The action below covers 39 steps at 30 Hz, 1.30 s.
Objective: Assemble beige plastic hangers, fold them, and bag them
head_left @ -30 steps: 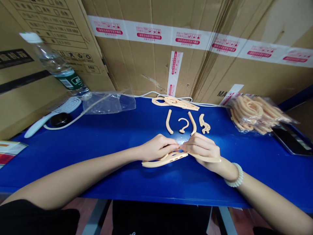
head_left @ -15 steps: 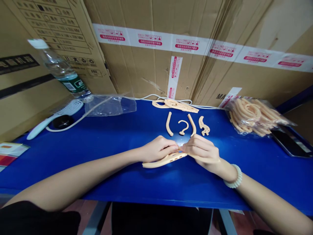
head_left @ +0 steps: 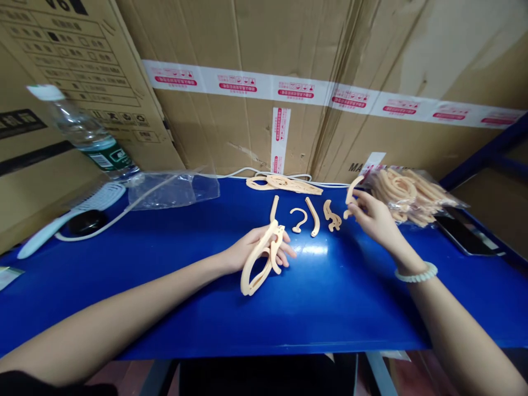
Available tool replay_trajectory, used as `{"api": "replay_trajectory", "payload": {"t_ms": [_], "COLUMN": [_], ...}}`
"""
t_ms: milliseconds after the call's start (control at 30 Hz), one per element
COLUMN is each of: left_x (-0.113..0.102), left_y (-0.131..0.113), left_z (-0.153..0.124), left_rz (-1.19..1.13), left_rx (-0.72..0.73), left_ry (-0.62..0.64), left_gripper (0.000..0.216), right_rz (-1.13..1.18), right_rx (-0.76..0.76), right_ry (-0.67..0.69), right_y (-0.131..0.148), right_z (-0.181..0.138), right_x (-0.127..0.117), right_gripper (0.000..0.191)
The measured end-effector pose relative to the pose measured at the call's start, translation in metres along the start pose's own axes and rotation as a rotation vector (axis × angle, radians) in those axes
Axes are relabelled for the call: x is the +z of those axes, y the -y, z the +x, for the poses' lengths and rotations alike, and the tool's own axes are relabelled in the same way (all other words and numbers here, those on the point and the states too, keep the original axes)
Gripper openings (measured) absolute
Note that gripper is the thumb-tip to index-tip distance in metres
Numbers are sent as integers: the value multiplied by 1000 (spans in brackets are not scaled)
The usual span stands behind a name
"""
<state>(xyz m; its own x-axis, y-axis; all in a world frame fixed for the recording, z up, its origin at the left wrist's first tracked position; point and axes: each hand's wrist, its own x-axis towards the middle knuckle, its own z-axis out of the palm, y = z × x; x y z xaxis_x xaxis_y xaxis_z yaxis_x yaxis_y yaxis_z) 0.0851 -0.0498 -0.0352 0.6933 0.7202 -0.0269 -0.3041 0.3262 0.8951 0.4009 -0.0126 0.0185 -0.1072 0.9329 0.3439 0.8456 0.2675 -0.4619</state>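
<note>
Left hand (head_left: pixel 243 250), left of the hook (head_left: pixel 297 229), holds looped tan frame (head_left: pixel 247 270). Right hand (head_left: pixel 377 220), right of hook, pinches curved piece (head_left: pixel 351 192). Bagged parts (head_left: pixel 412 193) farther right.

Cardboard boxes (head_left: pixel 226 129) with printed white tape (head_left: pixel 203 92) line the rear of the blue desk (head_left: pixel 235 330). At left, I observe a white-capped bottle (head_left: pixel 88 137); in front of it, a pale hairbrush (head_left: pixel 61 223) lies beside a rounded black object (head_left: pixel 87 221). A white cable (head_left: pixel 82 239) crosses a clear plastic bag (head_left: pixel 190 192). At right lies a dark phone (head_left: pixel 466 236).
</note>
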Motion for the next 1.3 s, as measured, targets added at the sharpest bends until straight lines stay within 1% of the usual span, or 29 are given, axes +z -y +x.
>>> {"api": "replay_trajectory", "payload": {"t_ms": [33, 100, 233, 433, 533, 633, 667, 700, 733, 767, 800, 833, 867, 900, 933, 967, 1033, 1133, 1233, 1300], "left_x": [0, 0, 0, -4, -7, -8, -8, -9, -9, -9, -9, -9, -9, -9, -8, -7, -3, 5, 12, 15], "left_y": [-1, -3, -6, -4, -4, -4, -4, -4, -3, -3, -3, -2, -2, -2, -2, -3, -4, -8, -7, -2], "left_z": [0, -1, -1, 1, 1, 1, 1, 1, 1, 2, 2, 2, 3, 3, 3, 3, 3, 0, -3, -4], "left_rz": [-29, -69, -85, -78, -94, -110, -118, -125, -130, -136, -142, -149, -159, -169, -176, -180, -198, -290, -334, -244], "left_rx": [2, -10, -29, 14, 4, -14, -10, -5, 0, 2, 0, -5, -10, -13, -16, -18, -11, 21, 42, 70], "left_ry": [-18, -63, -138, -141, -161, -191, -193, -191, -186, -182, -180, -180, -182, -185, -190, -200, -241, -334, -394, -402], "left_gripper": [33, 25, 18, 21, 21, 22, 23, 25, 26, 26, 26, 26, 26, 28, 29, 29, 29, 34, 54, 59], "right_rz": [-69, -147, -214, -340, -406, -461, -473, -464, -429, -367, -281, -191, -116, -73, -51, -44, -52, -67, -116, -161], "right_rx": [39, 90, 132, 155, 153, 157, 151, 114, 32, -99, -278, -478, -669, -823, -919, -985, -1041, -1002, -1005, -1051], "right_ry": [62, 153, 220, 259, 267, 251, 225, 175, 108, 41, -19, -32, 8, 79, 148, 195, 241, 247, 192, 133], "right_y": [-5, -12, -18, -19, -18, -12, -8, -2, 6, 15, 26, 37, 48, 58, 67, 74, 82, 82, 78, 77], "right_z": [2, 3, 3, 1, -1, -4, -6, -9, -13, -18, -23, -30, -37, -43, -50, -55, -62, -64, -63, -62], "right_x": [0, 3, 13, 18, 17, 15, 15, 15, 15, 16, 17, 19, 22, 25, 29, 32, 40, 48, 51, 52], "right_gripper": [42, 43, 39, 30, 26, 28, 29, 31, 33, 34, 35, 35, 34, 31, 27, 24, 20, 23, 23, 22]}}
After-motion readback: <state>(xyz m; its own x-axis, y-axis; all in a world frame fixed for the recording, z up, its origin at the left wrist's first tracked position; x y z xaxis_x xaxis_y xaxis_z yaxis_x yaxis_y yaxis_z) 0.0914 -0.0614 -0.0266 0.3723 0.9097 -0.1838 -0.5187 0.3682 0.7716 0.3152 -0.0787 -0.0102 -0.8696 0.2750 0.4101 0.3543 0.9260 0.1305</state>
